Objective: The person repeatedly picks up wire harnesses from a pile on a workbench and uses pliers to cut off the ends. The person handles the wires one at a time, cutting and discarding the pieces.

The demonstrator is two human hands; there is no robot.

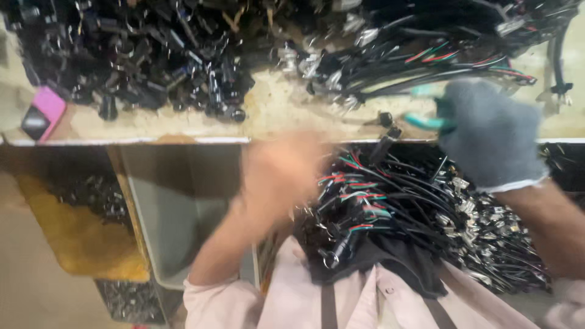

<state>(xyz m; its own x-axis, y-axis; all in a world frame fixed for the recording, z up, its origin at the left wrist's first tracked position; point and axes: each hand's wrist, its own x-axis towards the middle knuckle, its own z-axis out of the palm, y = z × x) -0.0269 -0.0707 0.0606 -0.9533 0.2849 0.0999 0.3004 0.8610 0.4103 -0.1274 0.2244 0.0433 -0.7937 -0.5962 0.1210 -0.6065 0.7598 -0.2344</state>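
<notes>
The left hand (277, 176) is bare and badly motion-blurred, hanging over the near edge of the workbench (274, 113); whether its fingers are open or closed, I cannot tell. The right hand (490, 131) wears a grey knit glove and is closed around the teal handles of a cutter (426, 122), whose tip points left toward a small black connector (386, 119) lying on the bench top.

Below the bench edge, on the person's lap, a dark cloth (390, 262) holds a heap of black cables (390, 201) with red, green and white wire ends, and beside it to the right a mass of small silver metal terminals (493, 237).

To the left stands a grey plastic bin (177, 207); its inside looks bare where it shows. Further left a yellowish tray (79, 237) carries a small pile of dark parts.

On the bench top lie 2 large piles: black connectors (146, 55) at left, cable bundles (426, 49) at right. A pink-cased phone (42, 113) sits at the far left.
</notes>
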